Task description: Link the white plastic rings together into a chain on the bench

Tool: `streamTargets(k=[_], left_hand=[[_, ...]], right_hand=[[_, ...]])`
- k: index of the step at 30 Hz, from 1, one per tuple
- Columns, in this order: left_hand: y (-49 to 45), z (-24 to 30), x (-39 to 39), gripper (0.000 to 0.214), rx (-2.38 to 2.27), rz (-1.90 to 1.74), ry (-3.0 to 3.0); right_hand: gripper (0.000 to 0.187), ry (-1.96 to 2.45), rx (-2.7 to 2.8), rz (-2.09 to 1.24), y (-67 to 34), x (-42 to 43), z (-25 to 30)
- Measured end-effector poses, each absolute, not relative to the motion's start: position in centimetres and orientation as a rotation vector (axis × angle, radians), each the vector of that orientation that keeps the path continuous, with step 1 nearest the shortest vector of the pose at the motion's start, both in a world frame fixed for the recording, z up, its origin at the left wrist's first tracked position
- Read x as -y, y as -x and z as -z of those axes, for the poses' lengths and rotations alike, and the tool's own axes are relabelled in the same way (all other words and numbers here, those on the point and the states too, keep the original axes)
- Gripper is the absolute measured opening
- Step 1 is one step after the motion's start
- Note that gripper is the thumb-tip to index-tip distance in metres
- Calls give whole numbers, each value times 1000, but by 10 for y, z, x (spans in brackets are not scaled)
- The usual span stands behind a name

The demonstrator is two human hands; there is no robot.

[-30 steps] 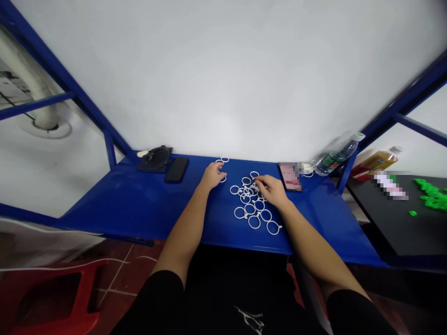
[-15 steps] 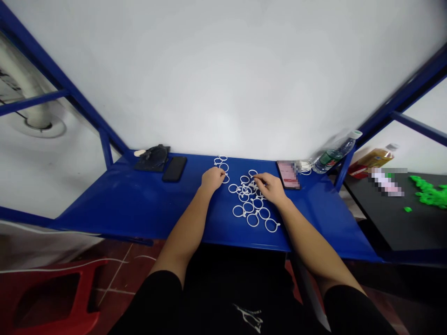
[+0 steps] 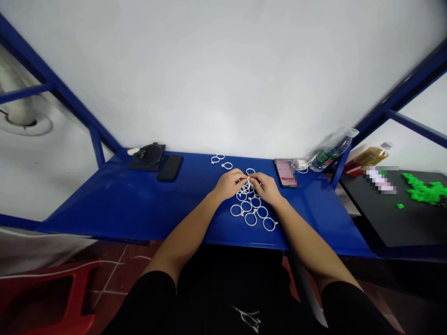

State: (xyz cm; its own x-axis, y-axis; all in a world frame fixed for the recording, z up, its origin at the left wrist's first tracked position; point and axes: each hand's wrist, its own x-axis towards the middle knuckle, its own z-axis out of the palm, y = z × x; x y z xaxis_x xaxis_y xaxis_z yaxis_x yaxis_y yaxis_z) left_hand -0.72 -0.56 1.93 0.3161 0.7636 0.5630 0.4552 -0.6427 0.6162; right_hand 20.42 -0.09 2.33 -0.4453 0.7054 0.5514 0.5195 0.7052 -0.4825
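Blue covers the long flat worktop [image 3: 139, 200] that runs across the middle of the frame, against a plain white wall [image 3: 209, 83]. A person in a black short-sleeved shirt [image 3: 209, 293] sits at it with both bare arms reaching forward. The left hand [image 3: 231, 182] and the right hand [image 3: 262, 184] come together near the middle of the frame. Their fingertips are pinched closed on a small white ring [image 3: 248, 179], and the fingers hide part of it.

Just below the two hands lies a loose heap of thin round white rings with little knobs [image 3: 255, 211]. Some overlap and some only touch. One more white ring [image 3: 250, 169] lies just above the hands. Three other white rings [image 3: 222, 165] lie apart from the heap, up and to the left, near the wall.

Left of those is a black phone [image 3: 170, 168], with a crumpled black thing [image 3: 148, 158] beside it. To the right of the hands is a phone with a pink screen [image 3: 287, 174]. Near it are a white cord [image 3: 303, 170] and a clear bottle with a green label [image 3: 326, 157]. At the far right, bright green bits [image 3: 426, 190] sit on a black surface [image 3: 380, 223]. A red plastic stool [image 3: 78, 298] shows at the lower left.
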Motion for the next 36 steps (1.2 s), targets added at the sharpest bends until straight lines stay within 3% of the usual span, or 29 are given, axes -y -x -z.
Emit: streamTargets(k=[21,26,31,36], left_hand=[[11,-20,1,25,-1018,-1161,-2224],[30,-12,-13,30,-1435,-1110,-2197],[47,5,-29,43,-1901,-734,-2118],[49,9,-32,20,-1969,-702,-2041]], right_hand=[[17,984,2143,-440,-203,3,-26],[13,1033,2155,-356,-212,1,-30],[14,1018,2185,-358,-213,0,-30],[16,984,2226,-355,-207,3,-30]])
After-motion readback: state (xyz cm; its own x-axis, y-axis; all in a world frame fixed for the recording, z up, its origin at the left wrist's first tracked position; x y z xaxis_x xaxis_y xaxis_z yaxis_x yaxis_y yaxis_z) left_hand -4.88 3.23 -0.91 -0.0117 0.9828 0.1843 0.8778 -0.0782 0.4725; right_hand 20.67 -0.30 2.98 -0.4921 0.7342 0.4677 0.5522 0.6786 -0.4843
